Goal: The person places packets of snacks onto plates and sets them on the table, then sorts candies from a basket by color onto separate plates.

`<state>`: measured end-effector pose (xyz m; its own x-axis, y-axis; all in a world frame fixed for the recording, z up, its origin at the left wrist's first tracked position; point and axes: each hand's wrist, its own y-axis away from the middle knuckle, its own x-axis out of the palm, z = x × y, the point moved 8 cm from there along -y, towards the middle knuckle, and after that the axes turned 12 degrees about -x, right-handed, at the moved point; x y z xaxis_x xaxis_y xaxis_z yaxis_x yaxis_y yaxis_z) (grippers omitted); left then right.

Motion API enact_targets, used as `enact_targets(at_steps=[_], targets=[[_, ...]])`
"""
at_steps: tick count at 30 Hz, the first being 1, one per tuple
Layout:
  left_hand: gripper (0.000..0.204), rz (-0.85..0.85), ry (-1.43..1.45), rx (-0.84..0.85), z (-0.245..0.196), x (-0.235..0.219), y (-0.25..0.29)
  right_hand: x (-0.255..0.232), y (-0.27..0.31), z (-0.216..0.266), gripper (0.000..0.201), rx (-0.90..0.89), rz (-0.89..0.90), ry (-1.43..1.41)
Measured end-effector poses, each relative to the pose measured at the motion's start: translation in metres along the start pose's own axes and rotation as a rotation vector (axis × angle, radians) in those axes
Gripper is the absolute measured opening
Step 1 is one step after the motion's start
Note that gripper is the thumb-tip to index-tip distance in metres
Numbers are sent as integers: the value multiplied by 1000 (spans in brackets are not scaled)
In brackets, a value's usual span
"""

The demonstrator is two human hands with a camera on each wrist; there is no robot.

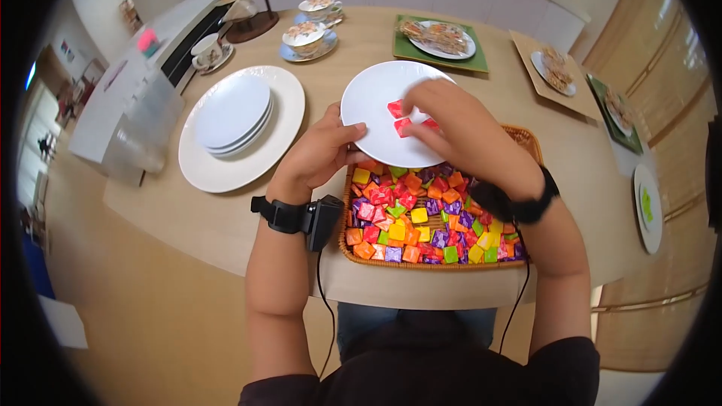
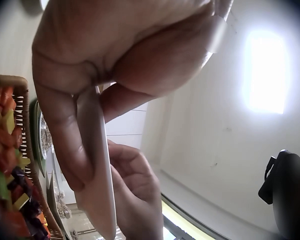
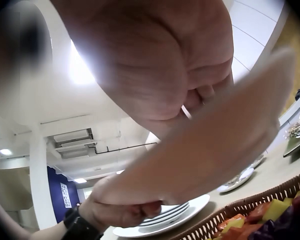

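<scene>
A white plate [image 1: 376,98] is held up and tilted over the near side of the table, gripped at its left rim by my left hand [image 1: 320,143], thumb on top and fingers beneath. In the left wrist view the plate [image 2: 109,190] shows edge-on between thumb and fingers. Several red wrapped candies [image 1: 396,109] lie near its middle. My right hand [image 1: 466,124] is over the plate with bent fingers, thumb and fingertips right at these candies; I cannot tell whether one is pinched. Below the plate sits a wicker basket [image 1: 347,244] of colourful wrapped candies [image 1: 397,231].
On the left, a large white platter [image 1: 289,116] bears stacked small plates [image 1: 233,109]. Cups on saucers [image 1: 304,39] stand at the back left. A green tray [image 1: 477,60] with a plate of snacks is at the back. More plates line the right side, including a white plate [image 1: 654,229].
</scene>
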<state>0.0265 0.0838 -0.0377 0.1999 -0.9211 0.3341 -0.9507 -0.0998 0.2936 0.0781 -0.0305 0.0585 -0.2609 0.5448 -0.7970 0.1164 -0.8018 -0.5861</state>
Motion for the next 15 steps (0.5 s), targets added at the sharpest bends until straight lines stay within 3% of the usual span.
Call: enact_targets(at_steps=[2,4,7,8,11,12,15], targets=[[48,-35,33,23,1,-13,-6,3,4,27,17,71,134,-209],[49,-121,42,29,1,-20,-8,30,15,50,21,-12,386,-333],[42,-101,82,65,-4,-19,-5,75,34,59,42,-128,643,-251],[42,-100,74,68,-4,-20,-6,79,34,60,34,-254,463,-172],[43,-103,74,68,-3,-24,-6,81,36,54,31,-293,364,-134],[43,-104,75,56,-2,-23,-6,92,45,42,35,-128,608,-171],[47,-112,70,41,2,-22,-8,87,55,30,19,-126,673,-196]])
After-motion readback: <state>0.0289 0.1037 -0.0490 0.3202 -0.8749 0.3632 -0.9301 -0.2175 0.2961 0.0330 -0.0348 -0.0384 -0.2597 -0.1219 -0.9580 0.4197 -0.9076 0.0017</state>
